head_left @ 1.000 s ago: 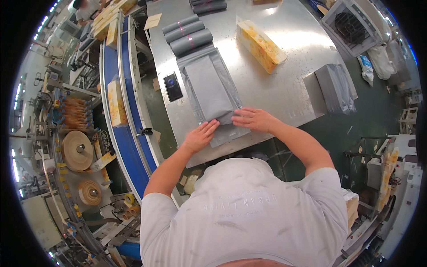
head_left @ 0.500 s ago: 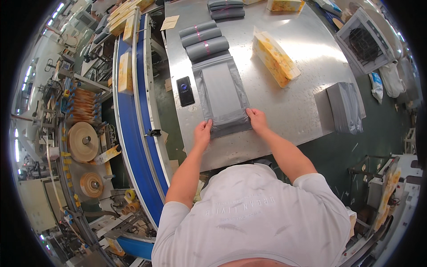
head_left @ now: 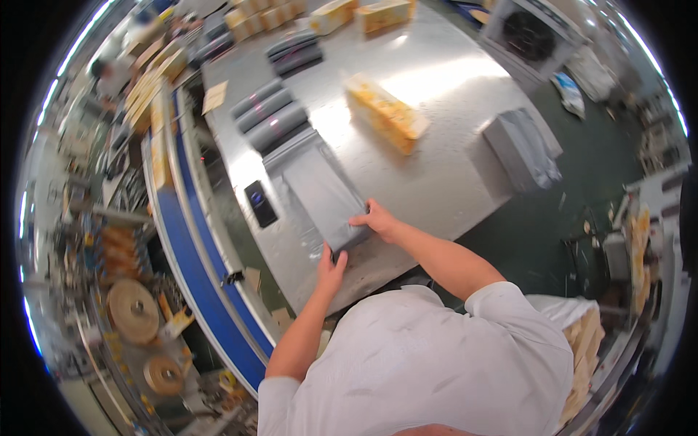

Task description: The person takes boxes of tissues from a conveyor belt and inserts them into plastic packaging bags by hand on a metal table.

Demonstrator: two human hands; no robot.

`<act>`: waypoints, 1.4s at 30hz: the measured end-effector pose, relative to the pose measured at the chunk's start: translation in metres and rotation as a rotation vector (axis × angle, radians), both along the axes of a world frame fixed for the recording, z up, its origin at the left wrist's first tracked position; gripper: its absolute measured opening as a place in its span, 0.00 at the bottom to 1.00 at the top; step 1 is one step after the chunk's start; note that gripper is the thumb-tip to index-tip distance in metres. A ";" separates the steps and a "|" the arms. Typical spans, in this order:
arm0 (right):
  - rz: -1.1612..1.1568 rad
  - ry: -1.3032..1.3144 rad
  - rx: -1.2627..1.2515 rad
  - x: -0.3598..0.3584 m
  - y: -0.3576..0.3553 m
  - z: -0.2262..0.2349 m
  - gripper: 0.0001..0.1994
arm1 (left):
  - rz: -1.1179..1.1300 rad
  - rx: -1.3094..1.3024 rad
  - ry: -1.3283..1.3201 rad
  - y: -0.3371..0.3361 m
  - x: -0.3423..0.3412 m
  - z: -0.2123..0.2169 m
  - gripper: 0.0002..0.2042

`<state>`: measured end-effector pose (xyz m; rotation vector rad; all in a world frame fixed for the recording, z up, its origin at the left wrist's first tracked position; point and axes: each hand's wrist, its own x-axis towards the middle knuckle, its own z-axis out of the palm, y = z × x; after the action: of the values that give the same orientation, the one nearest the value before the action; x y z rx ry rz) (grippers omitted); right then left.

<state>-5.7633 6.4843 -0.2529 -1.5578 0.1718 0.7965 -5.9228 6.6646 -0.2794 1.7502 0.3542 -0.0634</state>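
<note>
A grey plastic bag [head_left: 321, 190] with a flat, paler rectangular block showing at its middle lies on the metal table in front of me. My left hand [head_left: 332, 266] grips the bag's near left corner, thumb and fingers closed on the plastic. At the near right corner my right hand [head_left: 377, 221] holds the other edge, its thumb pressed on top. The near end looks folded over between my hands. A black phone [head_left: 260, 203] lies just left of the bag. Beyond the bag's far end, several grey rolled bundles [head_left: 270, 115] sit side by side.
A yellow-and-white printed pack [head_left: 387, 114] lies on the metal table [head_left: 429, 196]. A stack of grey bags [head_left: 518, 149] stands by the right edge. To my left runs a blue conveyor belt [head_left: 190, 251]. A boxy fan [head_left: 529, 35] is at the far right.
My hands have moved closer together, and the bag's near end is now folded up over the block. The view has turned, so the table appears tilted and shifted left.
</note>
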 end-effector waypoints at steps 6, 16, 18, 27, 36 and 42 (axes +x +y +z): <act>-0.261 -0.210 0.071 -0.033 -0.211 0.015 0.32 | -0.405 0.505 -0.241 -0.020 -0.027 0.010 0.35; -0.319 -0.828 -1.521 0.028 -0.410 0.083 0.35 | -0.446 1.003 -0.071 -0.043 -0.002 0.019 0.36; -0.358 -1.066 -1.489 0.040 -0.386 0.068 0.32 | -0.449 0.997 -0.059 -0.039 0.000 0.023 0.36; -0.216 -0.796 -1.429 0.077 -0.301 0.002 0.33 | -0.253 0.866 -0.187 -0.011 -0.053 0.030 0.29; 0.559 -1.313 -0.497 -0.045 0.009 0.002 0.23 | 0.697 0.972 0.080 0.163 -0.232 -0.015 0.30; 0.818 -1.185 -0.736 -0.075 0.070 0.001 0.30 | 0.896 0.797 0.969 0.323 -0.333 -0.034 0.48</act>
<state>-5.8381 6.5547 -0.2516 -2.5991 -1.2245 0.2556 -6.2556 6.9875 -0.3135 2.0437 2.0594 -0.1304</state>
